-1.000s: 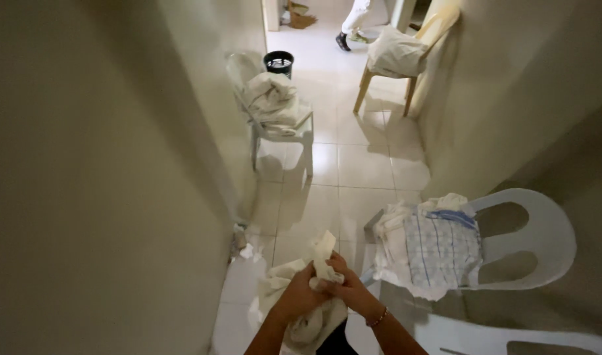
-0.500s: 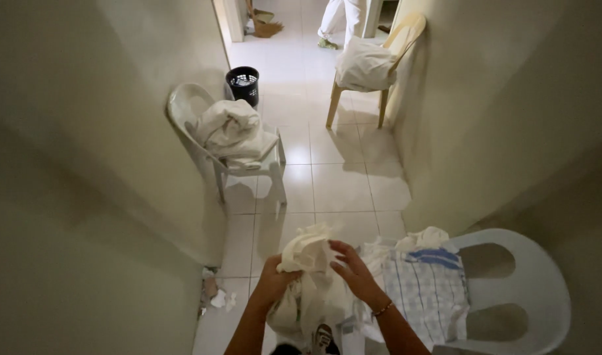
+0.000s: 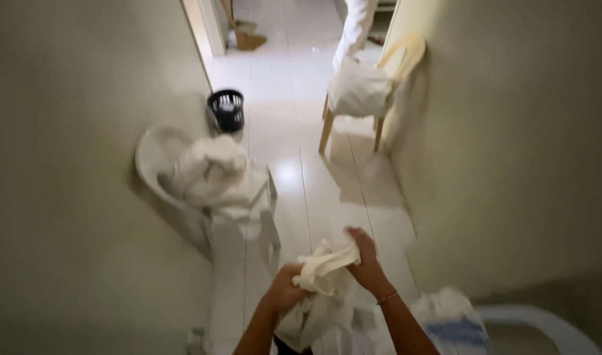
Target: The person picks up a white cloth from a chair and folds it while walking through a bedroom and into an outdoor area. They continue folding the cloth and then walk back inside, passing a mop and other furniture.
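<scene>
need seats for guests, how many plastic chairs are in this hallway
3: a white chair piled with cloth by the left wall, a cream chair holding a white bundle by the right wall, and a white one at bottom right, partly cut off. More may be out of view.

I see soft, creased white cloth [image 3: 320,279] bunched in my left hand [image 3: 284,292] and right hand [image 3: 366,263], glossy pale floor tiles [image 3: 294,177] catching light, smooth white plastic chair [image 3: 153,148] heaped with rumpled fabric, black plastic basket [image 3: 226,110], matt painted walls [image 3: 511,144]
</scene>
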